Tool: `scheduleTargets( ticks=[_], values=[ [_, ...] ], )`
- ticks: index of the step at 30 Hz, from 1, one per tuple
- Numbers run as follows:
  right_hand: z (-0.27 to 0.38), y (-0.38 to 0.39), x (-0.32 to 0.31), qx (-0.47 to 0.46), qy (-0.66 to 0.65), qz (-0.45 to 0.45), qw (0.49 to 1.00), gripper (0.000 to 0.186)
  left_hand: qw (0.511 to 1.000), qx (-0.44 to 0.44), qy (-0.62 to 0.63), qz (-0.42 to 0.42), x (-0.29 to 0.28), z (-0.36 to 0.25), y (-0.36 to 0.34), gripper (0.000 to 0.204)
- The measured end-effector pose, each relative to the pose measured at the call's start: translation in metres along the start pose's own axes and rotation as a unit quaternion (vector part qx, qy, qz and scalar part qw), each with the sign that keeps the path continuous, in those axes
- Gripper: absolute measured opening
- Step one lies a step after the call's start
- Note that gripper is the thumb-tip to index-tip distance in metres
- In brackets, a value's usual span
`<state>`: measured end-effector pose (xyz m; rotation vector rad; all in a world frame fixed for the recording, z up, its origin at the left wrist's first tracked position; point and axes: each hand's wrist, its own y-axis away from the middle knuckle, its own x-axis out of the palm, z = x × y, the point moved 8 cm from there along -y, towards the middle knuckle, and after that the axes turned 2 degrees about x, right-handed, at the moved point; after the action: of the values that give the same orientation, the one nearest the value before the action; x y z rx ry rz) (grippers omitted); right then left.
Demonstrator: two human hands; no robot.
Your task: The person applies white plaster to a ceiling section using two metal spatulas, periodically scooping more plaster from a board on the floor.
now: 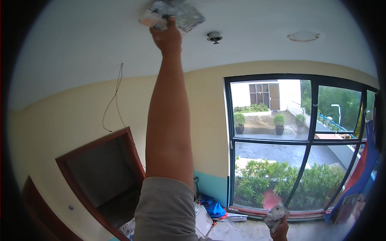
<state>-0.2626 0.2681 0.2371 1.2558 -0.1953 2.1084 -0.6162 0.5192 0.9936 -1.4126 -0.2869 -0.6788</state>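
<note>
Raised high overhead, my left hand (pixel 167 39) is closed on a wide flat trowel (pixel 183 15) smeared with white and grey compound. The trowel's face lies against or very close under the white ceiling (pixel 249 24); whether it touches cannot be made out. Low at the right, my right hand (pixel 280 231) grips a grey-white, compound-crusted tool (pixel 276 215) of a kind I cannot make out. A pinkish-red flat patch (pixel 272 199) shows just above it, and I cannot tell whether it belongs to the tool.
A ceiling fixture (pixel 215 37) hangs right of the trowel, near a round patch (pixel 303 37). Loose wires (pixel 116 94) dangle at left above a red-framed doorway (pixel 60 160). A black-framed window (pixel 311 108) fills the right. Blue sheeting (pixel 213 207) lies on the floor.
</note>
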Motion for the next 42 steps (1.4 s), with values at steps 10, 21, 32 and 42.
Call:
scheduleTargets(
  ticks=[10, 21, 32, 42],
  values=[
    [0.046, 0.023, -0.032, -0.002, -0.052, -0.044, 0.998, 0.048, 0.957, 0.102, -0.267, -0.056, -0.080, -0.045, 0.009, 0.049],
    [0.029, 0.017, -0.027, -0.043, 0.026, -0.006, 0.999, 0.052, 0.794, 0.460, -0.390, 0.080, 0.004, -0.108, 0.011, 0.030],
    [0.001, 0.002, -0.021, -0.027, -0.051, 0.064, 0.996, 0.051, 0.952, 0.169, -0.245, -0.065, -0.068, -0.097, -0.008, 0.060],
    [-0.007, 0.011, -0.033, -0.038, -0.154, 0.204, 0.966, 0.050, 0.987, 0.017, -0.159, 0.026, 0.029, 0.010, 0.034, 0.070]
  ],
)
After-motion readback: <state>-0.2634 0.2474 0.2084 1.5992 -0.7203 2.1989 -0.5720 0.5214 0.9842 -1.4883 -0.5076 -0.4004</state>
